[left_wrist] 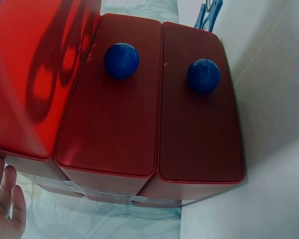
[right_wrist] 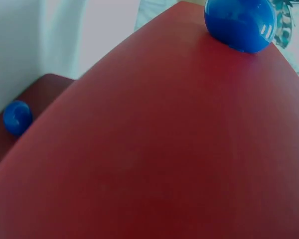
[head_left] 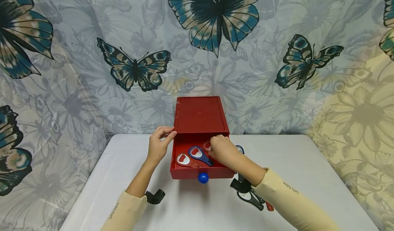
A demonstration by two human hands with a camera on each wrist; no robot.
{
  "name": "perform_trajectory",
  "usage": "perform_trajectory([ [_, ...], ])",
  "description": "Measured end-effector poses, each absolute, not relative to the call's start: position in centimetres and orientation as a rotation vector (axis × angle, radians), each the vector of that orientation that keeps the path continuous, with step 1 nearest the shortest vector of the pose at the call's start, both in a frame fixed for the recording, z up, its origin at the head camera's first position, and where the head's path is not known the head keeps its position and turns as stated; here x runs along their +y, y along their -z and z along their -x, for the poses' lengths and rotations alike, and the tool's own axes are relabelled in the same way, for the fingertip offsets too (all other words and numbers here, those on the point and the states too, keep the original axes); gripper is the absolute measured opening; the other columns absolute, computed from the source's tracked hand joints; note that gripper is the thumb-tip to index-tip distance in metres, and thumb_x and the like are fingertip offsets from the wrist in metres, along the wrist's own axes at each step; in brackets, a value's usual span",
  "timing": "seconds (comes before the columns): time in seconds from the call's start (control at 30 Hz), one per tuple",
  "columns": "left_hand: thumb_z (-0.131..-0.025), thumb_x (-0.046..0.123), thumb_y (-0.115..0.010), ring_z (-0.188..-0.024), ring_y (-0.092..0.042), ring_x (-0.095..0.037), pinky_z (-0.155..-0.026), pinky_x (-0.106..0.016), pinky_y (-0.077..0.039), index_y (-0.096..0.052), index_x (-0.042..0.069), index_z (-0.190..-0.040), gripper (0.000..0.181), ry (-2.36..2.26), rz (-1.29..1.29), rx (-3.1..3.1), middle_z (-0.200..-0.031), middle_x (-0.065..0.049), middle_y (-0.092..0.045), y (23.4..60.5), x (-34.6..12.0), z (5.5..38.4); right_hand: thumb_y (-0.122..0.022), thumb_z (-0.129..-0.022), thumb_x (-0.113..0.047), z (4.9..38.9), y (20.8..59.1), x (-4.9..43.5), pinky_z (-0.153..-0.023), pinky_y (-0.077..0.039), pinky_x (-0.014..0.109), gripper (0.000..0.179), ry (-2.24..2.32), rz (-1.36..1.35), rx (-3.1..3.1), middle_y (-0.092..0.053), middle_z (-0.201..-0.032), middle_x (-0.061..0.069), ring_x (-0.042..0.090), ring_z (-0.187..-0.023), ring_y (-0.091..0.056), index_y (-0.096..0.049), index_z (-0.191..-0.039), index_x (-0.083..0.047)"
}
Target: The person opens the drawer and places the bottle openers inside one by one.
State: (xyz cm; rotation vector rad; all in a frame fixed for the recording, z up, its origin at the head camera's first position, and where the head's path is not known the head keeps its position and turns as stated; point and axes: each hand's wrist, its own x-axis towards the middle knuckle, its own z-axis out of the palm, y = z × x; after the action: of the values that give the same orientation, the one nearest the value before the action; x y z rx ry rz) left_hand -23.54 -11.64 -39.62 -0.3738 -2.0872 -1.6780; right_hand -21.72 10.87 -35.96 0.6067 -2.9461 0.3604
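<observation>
A red drawer cabinet (head_left: 200, 114) stands on the table, its top drawer (head_left: 201, 174) pulled out. Inside lie a blue peg-like clip (head_left: 200, 155) and a red one (head_left: 186, 161), each with a rounded, white-lined end. My left hand (head_left: 157, 147) touches the cabinet's left side; in the left wrist view its fingers (left_wrist: 5, 191) look straight. Inside the drawer at the right, my right hand (head_left: 223, 149) has curled fingers and appears to pinch another red clip (head_left: 207, 146), partly covered by the hand. The fingertips are hidden, and the right wrist view misses that hand.
Beneath the right forearm, several clips, including a black one (head_left: 250, 199), lie on the white table (head_left: 178, 214). Another blue clip (left_wrist: 209, 15) lies beside the cabinet. Two lower drawers with blue knobs (left_wrist: 121, 60) are closed. A butterfly-patterned cloth (head_left: 215, 73) hangs behind.
</observation>
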Motion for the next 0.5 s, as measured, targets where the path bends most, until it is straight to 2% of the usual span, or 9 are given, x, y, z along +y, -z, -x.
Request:
perform_trajectory([
  [0.13, -0.087, 0.002, -0.069, -0.09, -0.056, 0.002, -0.079, -0.01, -0.047, -0.069, -0.012, -0.102, 0.02, 1.657, 0.395, -2.087, -0.107, -0.027, -0.065, 39.29, -11.62, 23.29, -0.076, -0.078, -0.008, 21.72, 36.03, 10.88, -0.053, -0.048, 0.029, 0.017, -0.361, -0.613, -2.945, -0.061, -0.065, 0.007, 0.018, -0.062, -0.053, -0.064, -0.069, -0.001],
  [0.2, -0.087, 0.002, -0.069, -0.09, -0.056, 0.002, -0.079, -0.01, -0.047, -0.069, -0.012, -0.102, 0.02, 1.654, 0.402, -2.087, -0.107, -0.027, -0.065, 39.19, -11.62, 23.19, -0.078, -0.078, -0.01, 21.67, 36.06, 10.87, -0.055, -0.051, 0.028, 0.016, -0.37, -0.611, -2.951, -0.064, -0.07, 0.009, 0.018, -0.065, -0.055, -0.067, -0.077, 0.002],
  [0.33, -0.087, 0.001, -0.069, -0.089, -0.056, 0.003, -0.079, -0.01, -0.048, -0.069, -0.012, -0.102, 0.02, 1.659, 0.4, -2.088, -0.106, -0.028, -0.065, 39.17, -11.62, 23.16, -0.079, -0.08, -0.017, 21.56, 35.98, 10.87, -0.061, -0.056, 0.03, 0.025, -0.413, -0.594, -2.975, -0.068, -0.08, 0.011, 0.019, -0.071, -0.059, -0.071, -0.091, 0.003],
  [0.5, -0.087, 0.002, -0.069, -0.089, -0.056, 0.003, -0.079, -0.011, -0.048, -0.069, -0.012, -0.103, 0.02, 1.669, 0.386, -2.092, -0.107, -0.028, -0.065, 39.34, -11.63, 23.32, -0.078, -0.081, -0.022, 21.34, 35.8, 11.14, -0.062, -0.054, 0.03, 0.025, -0.487, -0.607, -2.943, -0.07, -0.082, 0.01, 0.019, -0.073, -0.061, -0.074, -0.092, 0.001],
])
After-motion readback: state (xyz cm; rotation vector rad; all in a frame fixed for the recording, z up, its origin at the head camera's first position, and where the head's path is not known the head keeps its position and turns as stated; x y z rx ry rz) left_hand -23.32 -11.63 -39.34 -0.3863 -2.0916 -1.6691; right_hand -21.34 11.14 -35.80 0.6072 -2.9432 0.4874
